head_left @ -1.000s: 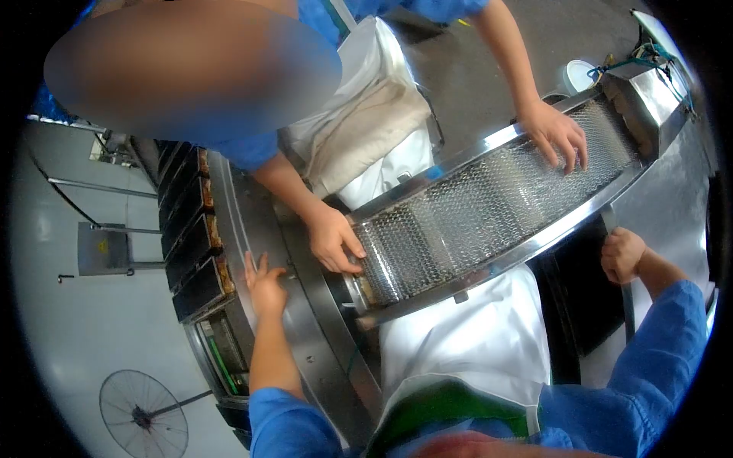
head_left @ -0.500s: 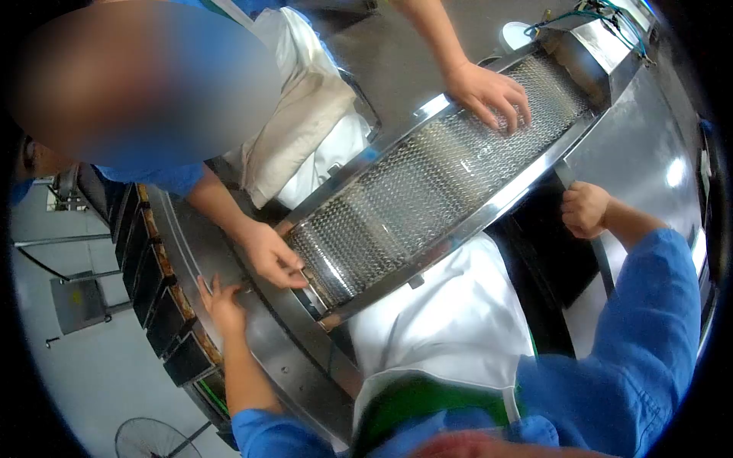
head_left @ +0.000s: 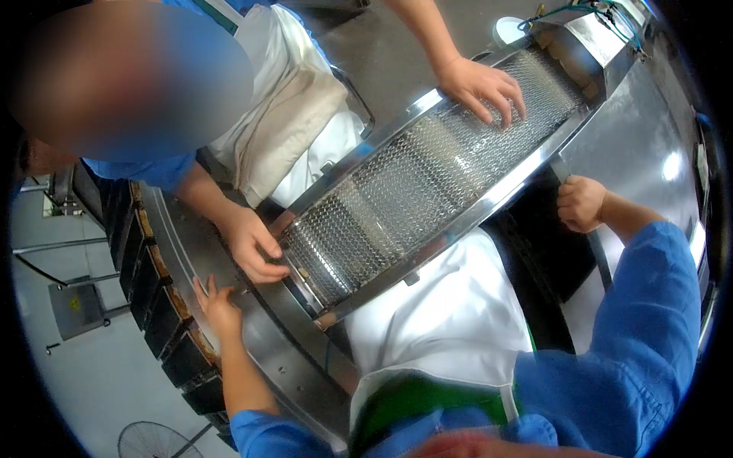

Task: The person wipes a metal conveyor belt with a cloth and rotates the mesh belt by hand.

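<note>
My left hand (head_left: 220, 311) lies at the lower left on a curved steel surface (head_left: 267, 347), its fingers spread and nothing held in them. On the right, my right hand (head_left: 582, 204) is closed around the metal edge (head_left: 601, 263) beside a dark gap. Between my hands, a metal mesh conveyor belt (head_left: 416, 179) runs diagonally inside steel side rails (head_left: 458, 235). Across from me, one hand of a co-worker (head_left: 250, 246) is at the belt's lower end. The co-worker's other hand (head_left: 485, 90) hovers over or touches the upper mesh; I cannot tell which.
Dark block-like segments (head_left: 164, 309) line the curved steel at the left. A steel hood (head_left: 603, 42) with blue tubes stands at the belt's upper end. Broad sheet metal (head_left: 649, 145) slopes at the right. A wire-guarded fan (head_left: 156, 441) is at the lower left.
The co-worker's hand at the lower end has drawn slightly left, its fingers more apart. The view has shifted a little. My hands keep their places.
</note>
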The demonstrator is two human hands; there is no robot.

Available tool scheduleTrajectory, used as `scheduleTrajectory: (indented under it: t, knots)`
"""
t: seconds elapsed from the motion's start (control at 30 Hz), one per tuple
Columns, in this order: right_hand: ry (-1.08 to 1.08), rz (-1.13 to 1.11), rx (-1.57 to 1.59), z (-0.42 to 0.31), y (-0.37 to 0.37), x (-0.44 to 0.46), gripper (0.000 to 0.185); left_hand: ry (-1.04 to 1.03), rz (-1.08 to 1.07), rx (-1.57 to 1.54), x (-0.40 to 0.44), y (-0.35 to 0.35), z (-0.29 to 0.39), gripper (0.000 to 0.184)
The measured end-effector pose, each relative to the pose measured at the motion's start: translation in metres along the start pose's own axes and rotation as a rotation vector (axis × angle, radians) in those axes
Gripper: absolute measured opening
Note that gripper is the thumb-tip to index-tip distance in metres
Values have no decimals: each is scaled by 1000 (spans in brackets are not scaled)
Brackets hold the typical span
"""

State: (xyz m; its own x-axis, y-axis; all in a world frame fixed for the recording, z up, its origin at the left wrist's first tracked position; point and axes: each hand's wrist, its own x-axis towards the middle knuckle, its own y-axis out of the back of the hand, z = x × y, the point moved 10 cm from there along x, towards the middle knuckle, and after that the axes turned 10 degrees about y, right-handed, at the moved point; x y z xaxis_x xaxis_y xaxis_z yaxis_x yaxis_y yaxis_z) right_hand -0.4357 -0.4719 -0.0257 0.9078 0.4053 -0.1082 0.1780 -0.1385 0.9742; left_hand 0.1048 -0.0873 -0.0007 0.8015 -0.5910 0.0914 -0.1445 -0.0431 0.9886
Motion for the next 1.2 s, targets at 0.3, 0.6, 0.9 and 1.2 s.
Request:
scheduleTrajectory:
  t: [0.3,0.6,0.9,1.2]
  knots:
    - [12,14,20,2,-8,-3,17,2,10,24,0,-8,-8,29]
    - [-6,14,-55,0,-3,1,15,-25,31,11,1,-12,-10,28]
    - [16,1,-32,2,-11,-3,17,-51,45,-10,0,-4,-3,25]
    - [14,28,-19,1,-8,-3,17,-14,3,4,0,-3,0,25]
